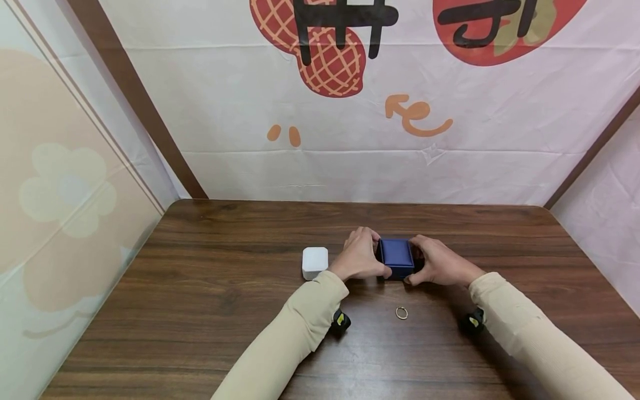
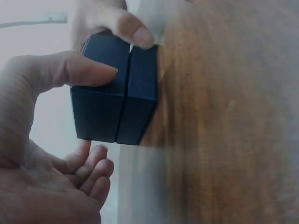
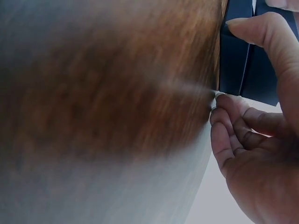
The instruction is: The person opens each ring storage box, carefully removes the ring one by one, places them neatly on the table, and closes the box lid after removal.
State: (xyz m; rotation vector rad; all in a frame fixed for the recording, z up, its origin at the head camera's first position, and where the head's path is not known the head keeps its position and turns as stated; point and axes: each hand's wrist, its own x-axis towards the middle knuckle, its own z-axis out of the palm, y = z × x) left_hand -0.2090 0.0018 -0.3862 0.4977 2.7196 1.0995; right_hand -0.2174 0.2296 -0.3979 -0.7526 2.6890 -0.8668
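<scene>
A dark blue ring box [image 1: 396, 253] sits on the wooden table, its lid lying level over the base with a thin seam between them. My left hand [image 1: 361, 256] grips it from the left; in the left wrist view the thumb [image 2: 91, 71] presses the lid's front and the fingers reach behind. From the other side my right hand [image 1: 440, 263] holds the box, its thumb [image 3: 254, 29] against the base below the seam. Nearer to me, in front of the box, a thin gold-coloured ring [image 1: 401, 313] lies flat on the table.
A small white box [image 1: 315, 261] with rounded corners stands to the left of my left hand. The brown wooden table [image 1: 225, 333] ends at a printed white cloth backdrop [image 1: 370, 172], with another printed cloth [image 1: 75, 222] along the left.
</scene>
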